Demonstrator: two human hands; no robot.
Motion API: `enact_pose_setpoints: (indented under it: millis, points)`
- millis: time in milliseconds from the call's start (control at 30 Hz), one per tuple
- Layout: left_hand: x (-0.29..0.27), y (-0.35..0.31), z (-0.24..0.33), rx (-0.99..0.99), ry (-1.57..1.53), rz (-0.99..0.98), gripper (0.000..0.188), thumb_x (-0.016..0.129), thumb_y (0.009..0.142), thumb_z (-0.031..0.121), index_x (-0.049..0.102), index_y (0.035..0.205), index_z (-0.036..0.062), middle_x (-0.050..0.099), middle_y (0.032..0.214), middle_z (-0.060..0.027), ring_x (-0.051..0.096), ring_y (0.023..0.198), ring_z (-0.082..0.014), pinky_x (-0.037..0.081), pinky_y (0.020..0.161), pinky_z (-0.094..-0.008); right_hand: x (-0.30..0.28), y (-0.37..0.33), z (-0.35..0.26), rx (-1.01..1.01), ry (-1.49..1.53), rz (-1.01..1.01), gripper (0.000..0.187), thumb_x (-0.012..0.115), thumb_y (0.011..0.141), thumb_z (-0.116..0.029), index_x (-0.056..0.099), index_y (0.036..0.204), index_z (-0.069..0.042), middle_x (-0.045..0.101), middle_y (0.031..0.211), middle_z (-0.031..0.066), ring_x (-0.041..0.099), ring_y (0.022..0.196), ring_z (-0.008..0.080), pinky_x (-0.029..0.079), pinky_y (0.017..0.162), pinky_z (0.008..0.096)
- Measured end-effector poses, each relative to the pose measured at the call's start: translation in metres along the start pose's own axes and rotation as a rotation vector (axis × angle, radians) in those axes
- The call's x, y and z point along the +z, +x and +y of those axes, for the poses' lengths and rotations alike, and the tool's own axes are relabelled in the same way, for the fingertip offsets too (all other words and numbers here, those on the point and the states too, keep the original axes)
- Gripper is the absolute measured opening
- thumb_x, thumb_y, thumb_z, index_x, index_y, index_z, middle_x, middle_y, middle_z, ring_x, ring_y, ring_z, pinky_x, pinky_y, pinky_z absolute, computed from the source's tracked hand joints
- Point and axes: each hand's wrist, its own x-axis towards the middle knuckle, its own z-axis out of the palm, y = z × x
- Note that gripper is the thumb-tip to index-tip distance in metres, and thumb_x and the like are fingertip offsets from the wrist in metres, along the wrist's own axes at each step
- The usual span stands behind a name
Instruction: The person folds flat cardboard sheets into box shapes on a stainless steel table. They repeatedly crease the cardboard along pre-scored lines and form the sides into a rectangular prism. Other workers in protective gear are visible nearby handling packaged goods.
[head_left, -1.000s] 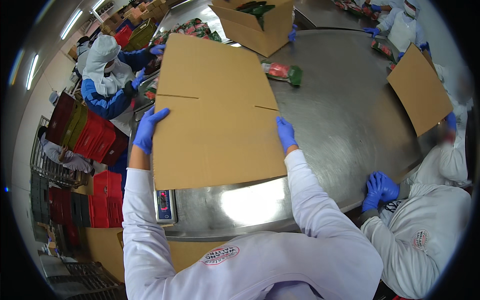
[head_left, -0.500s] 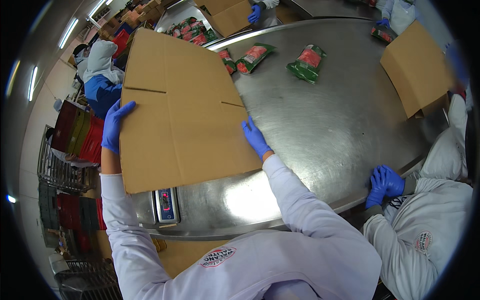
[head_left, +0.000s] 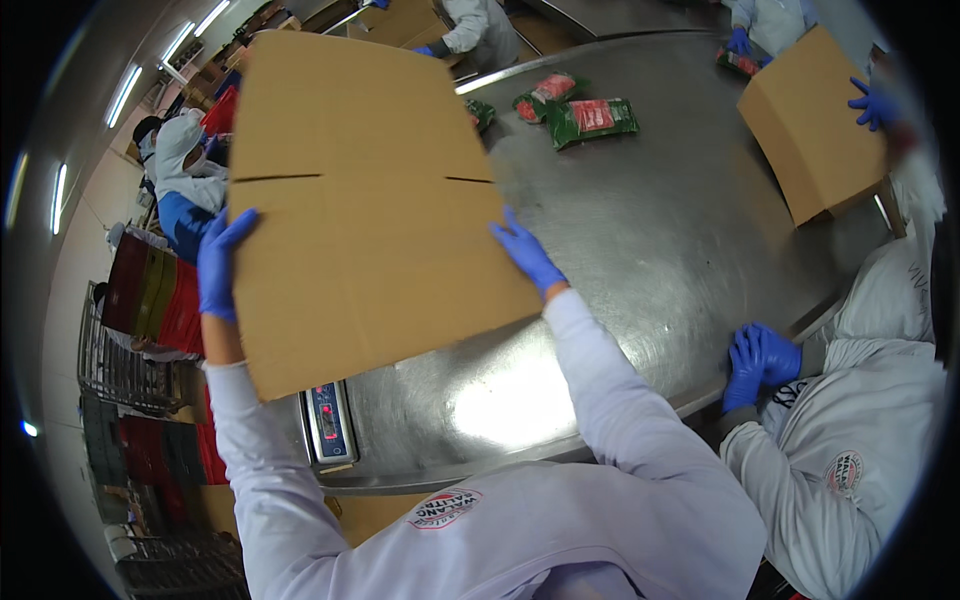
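A large brown cardboard box [head_left: 370,260], its broad side and slotted flap facing me, is raised over the steel table. My left hand [head_left: 220,262], in a blue glove, grips its left edge with the thumb on the near face. At the right edge my right hand [head_left: 528,258], gloved alike, holds the board with thumb and fingers around it; some fingers are hidden behind. Beyond the box lie green-and-red plastic packs [head_left: 593,120] on the table. A digital scale [head_left: 330,424] shows partly below the box's lower left corner.
The steel table [head_left: 690,250] curves around in front of me. At right, a co-worker's gloved hands [head_left: 762,362] rest together near the table edge. Another cardboard box [head_left: 815,130] is held farther right by a person. Stacked crates [head_left: 150,275] and a rack stand left.
The box has turned slightly and shifted, with both my hands still on it. One green-and-red pack moved left against another. The far co-worker's box and the packs behind it are largely out of sight.
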Motion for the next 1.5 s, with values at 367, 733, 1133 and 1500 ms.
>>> enact_pose_setpoints:
  millis: [367,733,1133,1500]
  points:
    - [0.018,0.151,-0.105,-0.327,-0.141,-0.072,0.031,0.065,0.085,0.017,0.060,0.113,0.0047,0.068,0.095,-0.0089,0.068,0.077,-0.0208,0.056,0.067,-0.0346,0.035,-0.007,-0.035,-0.321,-1.078,-0.159,0.091,0.064,0.079,-0.050,0.025,0.149,-0.007,0.029,0.150,0.0239,0.026,0.139,0.0431,0.027,0.112,0.0491]
    - [0.174,0.189,-0.091,-0.119,-0.309,-0.286,0.033,0.064,0.088,0.015,0.057,0.117,0.0025,0.067,0.099,-0.0101,0.068,0.078,-0.0205,0.057,0.067,-0.0320,-0.051,-0.002,-0.013,-0.469,-1.151,0.342,0.064,0.047,0.079,0.008,0.035,0.142,-0.001,0.038,0.145,0.0224,0.041,0.132,0.0368,0.036,0.109,0.0449]
    - [0.426,0.184,-0.109,-0.074,-0.604,-0.421,0.038,0.065,0.086,0.010,0.054,0.119,-0.0042,0.065,0.105,-0.0142,0.067,0.083,-0.0225,0.056,0.076,-0.0317,-0.258,-0.090,-0.031,-0.425,-1.208,0.699,0.062,0.040,0.081,0.012,0.045,0.139,-0.011,0.047,0.141,0.0133,0.043,0.132,0.0277,0.035,0.110,0.0392]
    - [0.139,0.022,0.001,0.173,-0.272,-0.159,0.039,0.068,0.081,0.014,0.058,0.116,-0.0010,0.067,0.095,-0.0097,0.067,0.082,-0.0186,0.055,0.073,-0.0306,-0.026,-0.136,-0.075,-0.730,-1.189,0.307,0.070,0.052,0.074,0.005,0.040,0.142,-0.005,0.041,0.146,0.0123,0.047,0.128,0.0291,0.040,0.105,0.0361]
